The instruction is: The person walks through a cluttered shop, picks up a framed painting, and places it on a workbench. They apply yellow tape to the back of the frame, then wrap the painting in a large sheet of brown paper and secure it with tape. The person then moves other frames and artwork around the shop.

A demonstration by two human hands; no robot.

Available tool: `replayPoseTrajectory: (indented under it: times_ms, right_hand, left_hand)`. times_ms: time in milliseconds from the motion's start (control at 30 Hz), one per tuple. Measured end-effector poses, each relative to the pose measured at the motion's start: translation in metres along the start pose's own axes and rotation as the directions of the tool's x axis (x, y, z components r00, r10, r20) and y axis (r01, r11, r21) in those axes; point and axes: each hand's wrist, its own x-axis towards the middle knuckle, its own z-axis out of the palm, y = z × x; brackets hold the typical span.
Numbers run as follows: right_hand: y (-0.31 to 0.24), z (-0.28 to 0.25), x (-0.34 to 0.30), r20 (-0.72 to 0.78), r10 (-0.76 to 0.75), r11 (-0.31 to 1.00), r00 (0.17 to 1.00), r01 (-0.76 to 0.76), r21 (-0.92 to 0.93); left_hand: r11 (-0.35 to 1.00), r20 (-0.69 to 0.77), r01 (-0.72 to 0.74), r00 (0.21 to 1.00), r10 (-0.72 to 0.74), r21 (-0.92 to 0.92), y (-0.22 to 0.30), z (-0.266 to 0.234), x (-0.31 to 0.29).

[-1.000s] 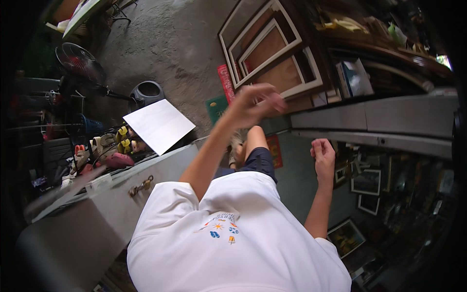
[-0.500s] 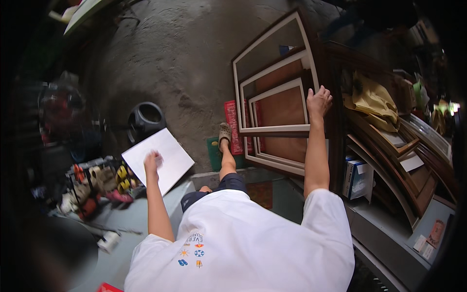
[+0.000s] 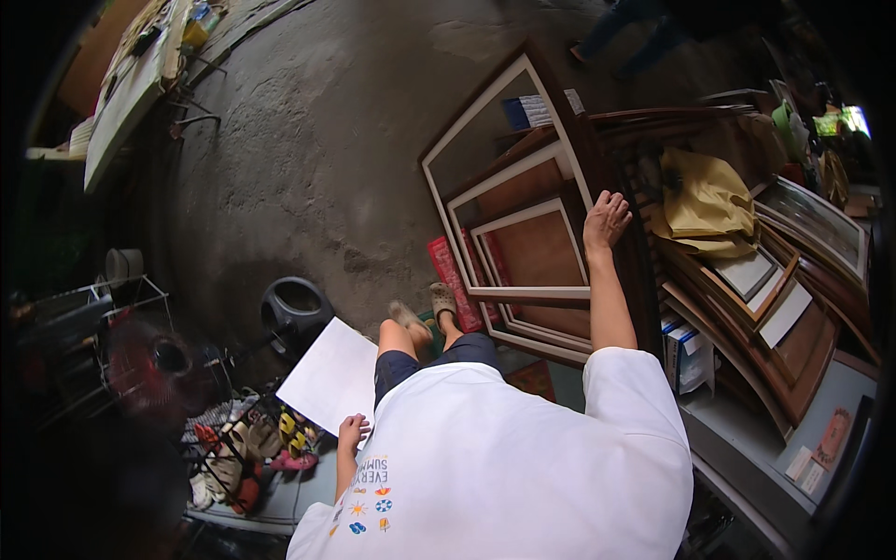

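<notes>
Several stacked wooden frames (image 3: 523, 252) under right hand (image 3: 606, 220); left hand (image 3: 352, 432) beside white sheet (image 3: 329, 378).

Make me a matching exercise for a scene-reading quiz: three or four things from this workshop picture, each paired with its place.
Things:
1. white sheet
2. stack of wooden frames
3. yellow cloth
4. red fan

Places:
a. under the right hand
b. on the shelf at right
c. by the left hand
d. far left, on the floor

Pairs: 1-c, 2-a, 3-b, 4-d
</notes>
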Motion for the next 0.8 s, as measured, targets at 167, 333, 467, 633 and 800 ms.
replayPoseTrajectory:
  times_ms: [167, 333, 467, 633, 800]
  right_hand:
    - [-0.003, 0.002, 0.009, 0.019, 0.066, 0.998, 0.998, -0.066, -0.019]
    - [-0.012, -0.006, 0.022, 0.072, 0.136, 0.99, 0.988, -0.134, -0.038]
    - [-0.013, -0.023, 0.025, 0.203, 0.198, 0.98, 0.959, -0.2, -0.008]
    - [-0.026, -0.041, 0.019, 0.367, 0.23, 0.958, 0.902, -0.275, 0.076]
    - [-0.057, -0.09, 0.018, 0.542, 0.141, 0.906, 0.828, -0.329, 0.266]
  left_hand:
    - [0.999, 0.079, -0.044, 0.996, 0.044, -0.009, 0.084, -0.032, 0.075]
    - [0.985, 0.146, -0.16, 0.978, 0.149, 0.064, 0.203, -0.057, 0.147]
    - [0.937, 0.168, -0.346, 0.927, 0.336, 0.036, 0.306, -0.084, 0.194]
    - [0.933, 0.152, -0.357, 0.921, 0.358, -0.033, 0.421, -0.099, 0.213]
    - [0.916, 0.234, -0.39, 0.885, 0.402, -0.1, 0.463, -0.087, 0.237]
